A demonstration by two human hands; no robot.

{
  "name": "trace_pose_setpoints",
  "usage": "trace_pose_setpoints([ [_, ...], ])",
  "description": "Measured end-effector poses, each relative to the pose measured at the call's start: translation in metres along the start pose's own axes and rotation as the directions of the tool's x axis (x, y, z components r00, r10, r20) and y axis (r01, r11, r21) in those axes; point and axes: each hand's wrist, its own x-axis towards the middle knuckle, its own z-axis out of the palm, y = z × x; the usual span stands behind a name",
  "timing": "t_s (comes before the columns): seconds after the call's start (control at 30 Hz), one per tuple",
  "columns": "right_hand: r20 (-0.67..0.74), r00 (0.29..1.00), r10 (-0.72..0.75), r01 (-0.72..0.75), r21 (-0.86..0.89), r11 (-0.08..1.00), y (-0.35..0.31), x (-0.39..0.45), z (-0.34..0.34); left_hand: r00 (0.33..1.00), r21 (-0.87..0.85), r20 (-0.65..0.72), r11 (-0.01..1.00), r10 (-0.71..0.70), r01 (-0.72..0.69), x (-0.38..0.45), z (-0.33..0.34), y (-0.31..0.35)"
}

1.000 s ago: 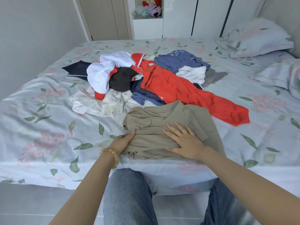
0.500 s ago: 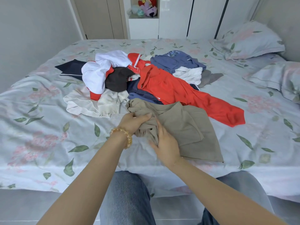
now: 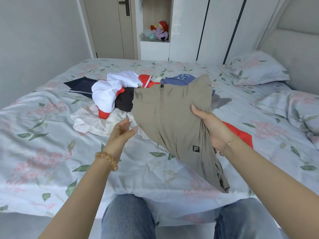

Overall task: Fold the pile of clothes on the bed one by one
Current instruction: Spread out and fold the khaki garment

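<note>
A bed (image 3: pixel 51 152) under a pale floral sheet carries a heap of clothes (image 3: pixel 112 94) near its middle and two matching pillows (image 3: pixel 255 69) at the right, by the headboard.

A small dark square patch with a pale letter "F" (image 3: pixel 196 148) sits low on the khaki garment (image 3: pixel 172 118), near its hanging end. The blue garment (image 3: pixel 179 79) in the pile carries a pale print, too blurred to read.

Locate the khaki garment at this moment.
In the head view, the khaki garment hangs centre-right above the bed, gripped by the right hand, in front of the clothes pile.
</note>
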Motion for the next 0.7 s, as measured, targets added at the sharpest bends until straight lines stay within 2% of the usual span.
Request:
trace_pose_setpoints([
  [0.17, 0.066, 0.998, 0.024, -0.035, 0.178, 0.983, -0.037, 0.005, 0.010, 0.948, 0.028, 0.310, 0.996, 0.075, -0.088, -0.006, -0.001, 0.022],
  [0.27, 0.038, 0.999, 0.028, -0.034, 0.175, 0.984, -0.037, 0.031, 0.009, 0.941, 0.097, 0.338, 0.994, 0.005, -0.040, -0.007, -0.002, 0.036],
  [0.37, -0.050, 0.995, 0.086, -0.083, 0.054, 0.995, -0.002, 0.067, -0.008, 0.969, 0.180, 0.222, 0.981, -0.105, 0.065, 0.010, -0.004, 0.017],
  [0.43, -0.167, 0.969, 0.180, -0.205, -0.143, 0.968, 0.044, 0.085, -0.035, 0.976, 0.317, 0.043, 0.929, -0.215, 0.190, 0.020, -0.009, -0.018],
  [0.5, -0.311, 0.927, 0.209, -0.311, -0.327, 0.892, 0.093, 0.089, -0.066, 0.942, 0.396, -0.120, 0.855, -0.313, 0.335, 0.016, -0.016, -0.059],
  [0.53, -0.365, 0.911, 0.193, -0.331, -0.365, 0.870, 0.111, 0.084, -0.076, 0.936, 0.402, -0.167, 0.845, -0.311, 0.352, 0.010, -0.020, -0.075],
  [0.6, -0.427, 0.899, 0.095, -0.286, -0.409, 0.866, 0.133, 0.060, -0.085, 0.944, 0.315, -0.226, 0.899, -0.239, 0.303, -0.006, -0.025, -0.090],
  [0.67, -0.470, 0.882, 0.002, -0.248, -0.461, 0.852, 0.142, 0.026, -0.085, 0.948, 0.223, -0.231, 0.936, -0.221, 0.272, -0.023, -0.030, -0.090],
  [0.7, -0.463, 0.886, -0.019, -0.232, -0.478, 0.847, 0.145, 0.008, -0.084, 0.950, 0.235, -0.216, 0.933, -0.223, 0.273, -0.031, -0.032, -0.088],
])
